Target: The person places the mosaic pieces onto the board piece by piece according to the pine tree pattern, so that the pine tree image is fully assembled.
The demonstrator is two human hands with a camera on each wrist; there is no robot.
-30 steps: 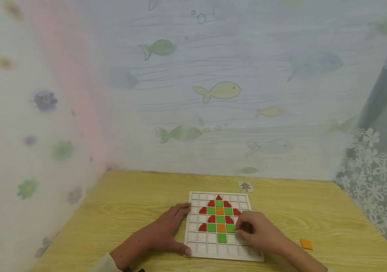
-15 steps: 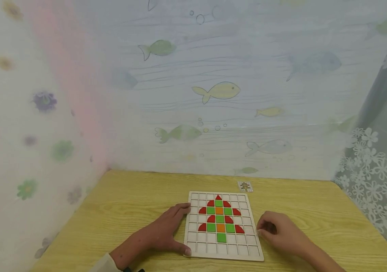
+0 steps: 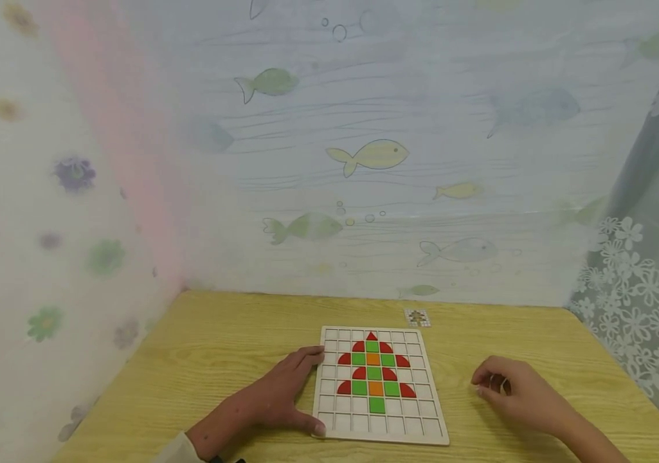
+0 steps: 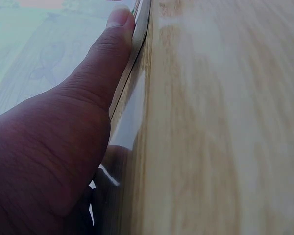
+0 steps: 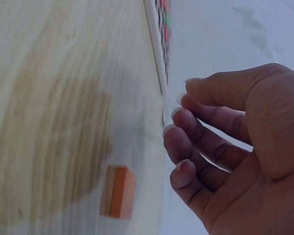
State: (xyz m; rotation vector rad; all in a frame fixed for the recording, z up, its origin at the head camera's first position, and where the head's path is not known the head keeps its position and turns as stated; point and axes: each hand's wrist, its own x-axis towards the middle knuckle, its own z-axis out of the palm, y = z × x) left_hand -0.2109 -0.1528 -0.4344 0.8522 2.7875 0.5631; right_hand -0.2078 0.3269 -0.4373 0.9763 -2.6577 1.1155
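Note:
A white gridded board [image 3: 344, 422] lies on the table, with red, green and orange tiles set in its cells as a tree shape. My left hand [image 3: 277, 391] rests along the board's left side, fingers near its upper part and thumb by the lower left corner. In the left wrist view the straight thumb [image 4: 100, 66] touches the board's edge. To the right of the board, my right hand [image 3: 523, 392] hovers with loosely bent fingers and holds nothing. A loose orange square tile [image 5: 121, 193] shows near it in the right wrist view; the hand hides it from the head view.
Behind the board lies a small picture card [image 3: 417, 317] with a tree pattern. The wood-grain table [image 3: 236, 334] is bordered by a fish-printed curtain [image 3: 375, 257] at the back, with flowered curtains on both sides.
My right hand has left the board's right part and moved right over the table. A red quarter-round tile now shows in the cell it covered. The left hand stays put.

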